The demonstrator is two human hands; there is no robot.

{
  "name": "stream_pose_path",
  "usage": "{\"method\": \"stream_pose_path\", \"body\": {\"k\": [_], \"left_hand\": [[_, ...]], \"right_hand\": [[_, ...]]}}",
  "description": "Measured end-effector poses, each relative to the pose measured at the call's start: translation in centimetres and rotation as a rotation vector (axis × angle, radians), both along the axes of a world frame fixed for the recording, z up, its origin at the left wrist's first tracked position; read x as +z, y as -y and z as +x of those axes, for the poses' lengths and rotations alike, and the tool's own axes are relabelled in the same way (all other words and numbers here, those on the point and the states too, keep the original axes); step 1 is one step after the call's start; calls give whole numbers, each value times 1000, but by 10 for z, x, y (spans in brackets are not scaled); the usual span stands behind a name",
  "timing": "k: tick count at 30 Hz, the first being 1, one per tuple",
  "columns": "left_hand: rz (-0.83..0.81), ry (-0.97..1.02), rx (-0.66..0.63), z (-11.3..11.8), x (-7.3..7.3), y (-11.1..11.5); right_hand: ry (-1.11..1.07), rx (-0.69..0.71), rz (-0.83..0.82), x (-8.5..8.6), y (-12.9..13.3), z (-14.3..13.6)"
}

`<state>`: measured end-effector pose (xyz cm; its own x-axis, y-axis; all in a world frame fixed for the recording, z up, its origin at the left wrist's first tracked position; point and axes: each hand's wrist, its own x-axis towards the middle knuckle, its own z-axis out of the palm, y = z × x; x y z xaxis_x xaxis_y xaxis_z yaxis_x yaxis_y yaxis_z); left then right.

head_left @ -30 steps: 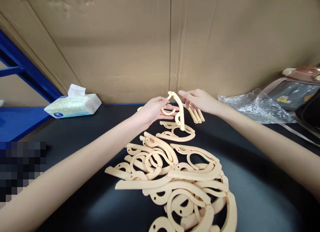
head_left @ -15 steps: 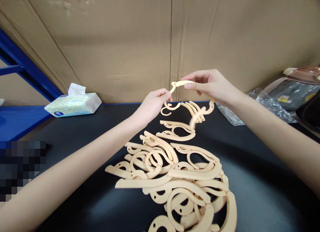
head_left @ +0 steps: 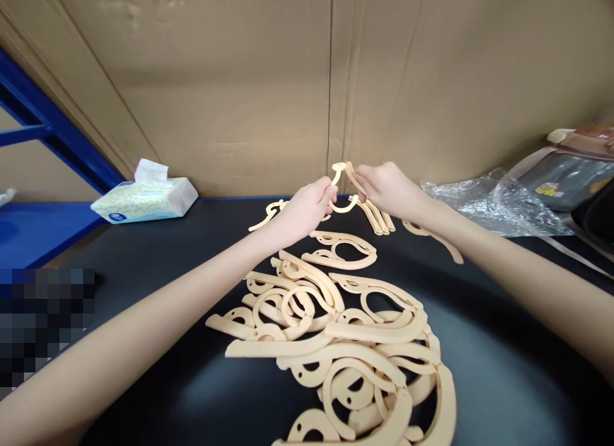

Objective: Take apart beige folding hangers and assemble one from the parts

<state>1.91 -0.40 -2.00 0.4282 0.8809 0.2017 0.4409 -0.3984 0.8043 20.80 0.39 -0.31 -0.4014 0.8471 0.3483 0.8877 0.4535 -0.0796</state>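
My left hand [head_left: 314, 206] pinches a cream curved hook piece [head_left: 338, 169] above the far part of the table. Close on its right, my right hand [head_left: 384, 187] grips a cream curved arm piece [head_left: 354, 176], whose upper tip is beside the hook piece's top. Below them lies a cream folded hanger [head_left: 355, 260]. Nearer to me is a large heap of such cream hangers [head_left: 307, 350]. Several slim cream arms [head_left: 378, 217] lie side by side behind my hands. Another cream piece [head_left: 444, 244] rests under my right forearm.
A tissue box [head_left: 146, 199] stands on the black table [head_left: 158, 260] at the back left, near a blue frame [head_left: 52, 129]. Clear plastic wrap [head_left: 499, 203] and a transparent bag [head_left: 556, 180] are at the right. A cardboard wall [head_left: 240, 100] rises behind.
My right hand has lowered and turned, and its piece now points upright, apart from the hook piece. The piece that hung blurred under my right hand is gone from there; one lies further right.
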Motion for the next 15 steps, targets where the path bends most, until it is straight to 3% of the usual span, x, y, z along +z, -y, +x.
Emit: {"method": "stream_pose_path", "body": {"k": [3, 7, 9, 11, 15], "left_hand": [[5, -97, 46, -5, -10, -14], [-23, -135, 147, -13, -17, -26], [-3, -132, 200, -14, -14, -24], [-70, -108, 164, -12, -7, -19], [-568, 214, -134, -4, 10, -7]], "right_hand": [[-533, -6, -200, 5, -9, 8], [-953, -130, -226, 14, -15, 14], [-1045, -178, -193, 16, -14, 12], [-1079, -187, -123, 18, -12, 9], [-918, -99, 61, 22, -6, 13]]}}
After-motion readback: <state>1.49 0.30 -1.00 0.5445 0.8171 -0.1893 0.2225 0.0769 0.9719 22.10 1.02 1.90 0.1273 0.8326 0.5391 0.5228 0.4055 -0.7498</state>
